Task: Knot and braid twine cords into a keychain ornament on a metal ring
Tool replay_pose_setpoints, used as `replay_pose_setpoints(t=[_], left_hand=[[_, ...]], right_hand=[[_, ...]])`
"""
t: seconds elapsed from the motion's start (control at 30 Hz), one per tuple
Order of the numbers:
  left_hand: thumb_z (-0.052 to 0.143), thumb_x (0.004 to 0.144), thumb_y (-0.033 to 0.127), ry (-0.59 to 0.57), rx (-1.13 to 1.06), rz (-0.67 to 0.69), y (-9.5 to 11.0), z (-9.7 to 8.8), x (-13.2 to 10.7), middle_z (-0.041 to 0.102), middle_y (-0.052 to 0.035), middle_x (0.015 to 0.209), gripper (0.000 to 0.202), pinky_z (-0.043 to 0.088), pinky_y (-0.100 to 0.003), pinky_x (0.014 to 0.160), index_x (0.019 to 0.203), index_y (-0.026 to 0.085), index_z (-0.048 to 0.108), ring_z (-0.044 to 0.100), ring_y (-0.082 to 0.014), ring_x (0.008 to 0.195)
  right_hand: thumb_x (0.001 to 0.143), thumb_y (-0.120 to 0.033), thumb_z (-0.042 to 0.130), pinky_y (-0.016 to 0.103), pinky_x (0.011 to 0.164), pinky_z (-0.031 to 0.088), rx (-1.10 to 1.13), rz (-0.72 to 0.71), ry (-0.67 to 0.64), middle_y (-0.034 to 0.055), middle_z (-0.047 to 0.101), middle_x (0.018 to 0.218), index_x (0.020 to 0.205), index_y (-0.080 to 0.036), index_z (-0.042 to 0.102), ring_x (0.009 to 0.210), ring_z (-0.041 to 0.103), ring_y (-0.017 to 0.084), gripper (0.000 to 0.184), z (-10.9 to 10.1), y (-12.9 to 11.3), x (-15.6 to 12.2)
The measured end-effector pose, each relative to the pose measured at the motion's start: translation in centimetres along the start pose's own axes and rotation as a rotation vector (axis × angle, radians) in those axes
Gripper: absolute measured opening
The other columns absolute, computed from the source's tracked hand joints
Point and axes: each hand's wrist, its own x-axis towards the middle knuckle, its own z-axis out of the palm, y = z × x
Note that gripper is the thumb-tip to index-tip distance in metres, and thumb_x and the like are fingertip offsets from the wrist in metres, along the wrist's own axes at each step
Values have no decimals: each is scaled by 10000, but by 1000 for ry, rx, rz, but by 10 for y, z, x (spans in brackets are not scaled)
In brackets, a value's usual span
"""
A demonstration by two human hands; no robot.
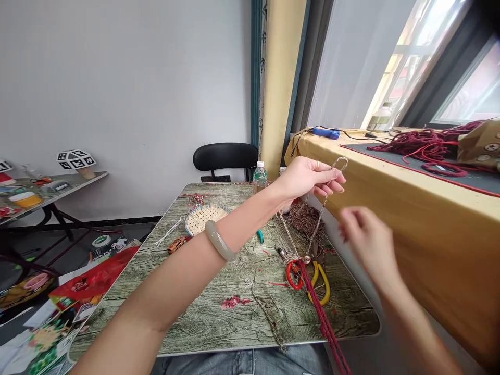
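My left hand (316, 179), wearing a ring, is raised over the table's right side. It pinches a thin beige-brown twine (340, 161) whose loop sticks up past the fingertips, while strands hang toward the tabletop. To its lower right, my blurred right hand (367, 239) is curled closed, apart from the left; whatever its fingers may hold is hidden. Below lie a red handle (295, 275) and a yellow-handled tool (324, 287), with a dark red braided cord (321, 310) running over the near edge. Behind them rests a brown bundle of twine (308, 219).
A woven basket (201, 219), toy car (177, 244) and bottle (260, 174) stand on the wood-patterned table (195, 317). Cord scraps (234, 302) lie nearby. On the right, a yellow-covered surface (390, 192) carries dark red rope (425, 143). A black chair (225, 156) stands behind.
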Motion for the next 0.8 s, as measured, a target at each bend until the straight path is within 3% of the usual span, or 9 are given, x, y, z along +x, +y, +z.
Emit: replay_pose_setpoints(t=[0.03, 0.1, 0.17, 0.27, 0.47, 0.57, 0.63, 0.8], left_hand=[[534, 800, 155, 18, 5, -2, 0, -3, 0, 618, -14, 616, 153, 413, -182, 550, 695, 83, 619, 509, -29, 499], [529, 805, 168, 50, 11, 2, 2, -7, 1, 629, -24, 642, 160, 406, -179, 540, 703, 82, 618, 493, -24, 489], [521, 812, 180, 72, 15, 19, 6, -11, 1, 639, -31, 669, 169, 407, -179, 543, 711, 85, 618, 489, -25, 493], [521, 814, 191, 95, 26, 39, 12, -14, 0, 645, -35, 694, 170, 410, -179, 551, 727, 89, 625, 493, -28, 505], [563, 785, 246, 82, 26, 69, 5, -17, -13, 657, -33, 713, 161, 407, -172, 540, 760, 112, 648, 507, -35, 523], [567, 779, 264, 95, 41, 64, -3, -19, -20, 658, -35, 699, 176, 410, -175, 530, 758, 111, 652, 509, -40, 523], [566, 778, 256, 110, 48, 61, -8, -21, -21, 652, -34, 682, 174, 414, -179, 529, 752, 105, 651, 509, -42, 523], [554, 785, 236, 145, 36, 60, -17, -23, -19, 636, -29, 670, 165, 416, -174, 530, 753, 99, 640, 518, -42, 533]], right_hand=[[883, -383, 407, 244, 491, 457, -60, 39, -105, 26, 597, 633, 910, -100, 568, 513, 548, 114, 327, 16, 6, -19], [843, -375, 502, 264, 503, 471, -185, 113, -300, -9, 591, 642, 943, -114, 566, 501, 554, 104, 286, 44, 13, -52], [849, -385, 495, 295, 555, 493, -275, 159, -447, 12, 616, 744, 1036, -123, 542, 566, 586, 116, 325, 64, 14, -75], [870, -400, 451, 349, 646, 501, -342, 205, -585, 48, 625, 873, 1141, -135, 493, 682, 614, 148, 381, 74, 9, -84], [873, -389, 446, 372, 706, 484, -286, 272, -661, 52, 636, 891, 1180, -136, 461, 736, 623, 164, 398, 72, 9, -79], [855, -388, 429, 348, 672, 478, -232, 328, -643, 97, 674, 814, 1257, -55, 369, 726, 649, 211, 525, 67, 18, -88], [822, -386, 409, 332, 621, 474, -211, 374, -630, 125, 691, 773, 1276, -26, 337, 715, 663, 255, 584, 58, 26, -94], [766, -448, 381, 331, 568, 469, -200, 451, -571, 102, 688, 858, 1325, -114, 273, 702, 666, 280, 660, 24, 39, -101]])
